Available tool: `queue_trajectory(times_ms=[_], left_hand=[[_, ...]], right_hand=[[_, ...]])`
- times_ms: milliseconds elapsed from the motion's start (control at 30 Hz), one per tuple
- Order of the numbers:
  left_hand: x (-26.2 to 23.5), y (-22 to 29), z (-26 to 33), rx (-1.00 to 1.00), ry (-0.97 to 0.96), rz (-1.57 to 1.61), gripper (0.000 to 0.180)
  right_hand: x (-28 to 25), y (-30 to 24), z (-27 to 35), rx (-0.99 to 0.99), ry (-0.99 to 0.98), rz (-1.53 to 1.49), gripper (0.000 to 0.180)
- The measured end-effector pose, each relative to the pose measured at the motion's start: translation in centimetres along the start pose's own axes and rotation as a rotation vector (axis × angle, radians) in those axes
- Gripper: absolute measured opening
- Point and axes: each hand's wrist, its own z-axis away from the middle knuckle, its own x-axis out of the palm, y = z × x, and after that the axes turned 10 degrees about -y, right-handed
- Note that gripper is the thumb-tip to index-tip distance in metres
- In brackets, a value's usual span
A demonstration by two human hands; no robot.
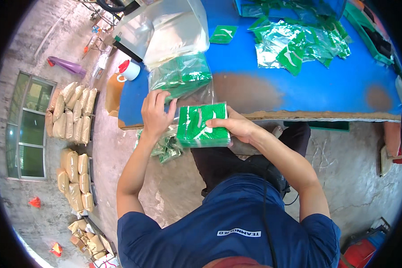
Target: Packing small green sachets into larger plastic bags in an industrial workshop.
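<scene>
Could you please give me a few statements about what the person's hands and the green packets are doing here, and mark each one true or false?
1. The right hand holds a stack of flat green packets. True.
2. The left hand rests on a red-capped white jug. False: it grips the clear plastic bag with green packets inside; the red-capped white jug stands apart, left of the table.
3. The blue table top is bare. False: a loose pile of shiny green packets lies at its far side.
4. Tan sacks lie in rows on the floor at the left. True.
</scene>
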Motion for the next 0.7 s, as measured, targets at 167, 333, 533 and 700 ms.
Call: queue_trajectory(times_ms=[167,333,533,700], left_hand=[[-0.3,-2.3,2.7,0.042,-0.046,0.025,0.015],[-1.0,-0.8,1.3,-0.042,-0.022,0.225,0.012],[-1.5,5.1,-2.1,-0.122,-0.048,0.402,0.007],[-1.7,8.6,-4.3,-0.156,-0.068,0.397,0.005]], right_hand=[[2.1,-0.9,0.8,0.005,0.066,0.092,0.077],[3.1,-0.6,0.6,0.114,0.196,0.326,0.083],[0.1,0.7,-3.3,-0.391,0.548,-0.130,0.077],[-0.2,0.3,-5.2,-0.485,0.527,-0.089,0.073]])
